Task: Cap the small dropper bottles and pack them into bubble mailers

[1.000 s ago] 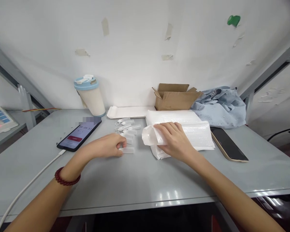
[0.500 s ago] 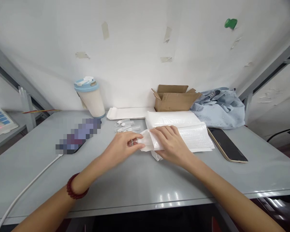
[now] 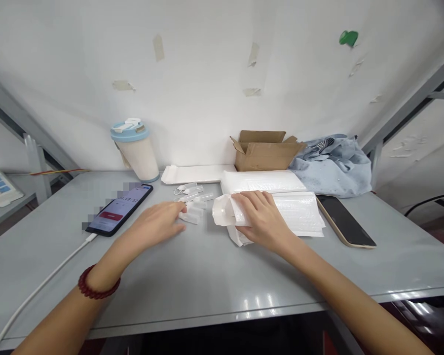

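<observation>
My right hand (image 3: 262, 219) grips a white bubble mailer (image 3: 224, 209), with fingers over the top and thumb beneath. Its flap end gapes toward the left; the inside is mostly hidden. To the left, my left hand (image 3: 157, 222) hovers low over the grey desk, thumb and forefinger apart. The fingertips are right beside several small clear plastic tubes (image 3: 193, 216) that lie in a loose group, some with loops. Whether they touch a tube I cannot tell. More white bubble mailers (image 3: 262, 180) are piled behind and under my right hand.
A phone on a cable (image 3: 114, 217) lies left and another phone (image 3: 346, 222) lies right. Along the wall stand a blue-lidded cup (image 3: 136, 153), a flat white packet (image 3: 200, 173), an open cardboard box (image 3: 268, 155) and a bundled light-blue cloth (image 3: 333, 167).
My left hand has left the mailer's open end and moved left to the clear tubes, with its fingers parting. My right hand still holds the mailer in about the same place.
</observation>
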`<state>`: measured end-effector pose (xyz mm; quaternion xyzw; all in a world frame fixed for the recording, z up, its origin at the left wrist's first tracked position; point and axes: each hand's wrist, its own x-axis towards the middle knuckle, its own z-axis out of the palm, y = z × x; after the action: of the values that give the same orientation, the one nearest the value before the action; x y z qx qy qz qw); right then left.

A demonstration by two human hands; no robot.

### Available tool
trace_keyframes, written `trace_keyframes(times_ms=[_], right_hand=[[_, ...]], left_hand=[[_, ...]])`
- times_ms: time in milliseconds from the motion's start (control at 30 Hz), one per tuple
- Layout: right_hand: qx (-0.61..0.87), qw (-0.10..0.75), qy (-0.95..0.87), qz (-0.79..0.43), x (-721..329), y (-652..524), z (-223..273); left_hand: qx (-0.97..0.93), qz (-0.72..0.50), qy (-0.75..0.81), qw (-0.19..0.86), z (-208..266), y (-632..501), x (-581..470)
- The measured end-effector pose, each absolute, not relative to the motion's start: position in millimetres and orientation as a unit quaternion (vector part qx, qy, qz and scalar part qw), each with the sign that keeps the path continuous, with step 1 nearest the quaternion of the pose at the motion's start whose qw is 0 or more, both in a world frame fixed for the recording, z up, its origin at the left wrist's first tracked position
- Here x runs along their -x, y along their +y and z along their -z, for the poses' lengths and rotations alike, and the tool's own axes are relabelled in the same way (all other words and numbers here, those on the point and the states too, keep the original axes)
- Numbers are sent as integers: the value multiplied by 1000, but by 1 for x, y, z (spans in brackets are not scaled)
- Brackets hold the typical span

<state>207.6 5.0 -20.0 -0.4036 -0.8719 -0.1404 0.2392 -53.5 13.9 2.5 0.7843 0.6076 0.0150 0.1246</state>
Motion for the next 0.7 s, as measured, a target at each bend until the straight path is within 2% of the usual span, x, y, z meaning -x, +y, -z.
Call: trace_keyframes(times_ms=[67,167,400,467,567,700], right_hand=[[404,234,-873,141,-208,5,20],[408,226,-873,140,-208,5,20],[410,222,-874,134,-207,5,21],[408,225,-874,135,-206,5,22],[401,233,-875,136,-206,5,22],[384,244,-880,137,-205,5,24]], left_hand=[[-777,27,620,106,2,13,51],[-787,25,606,115,3,12,45],[-796,-129,493,327,-28,9,49],[-793,-170,475,341,-30,7,46],[-804,-249,465,275,-17,6,35],[-833,-354,412,107,15,4,15]])
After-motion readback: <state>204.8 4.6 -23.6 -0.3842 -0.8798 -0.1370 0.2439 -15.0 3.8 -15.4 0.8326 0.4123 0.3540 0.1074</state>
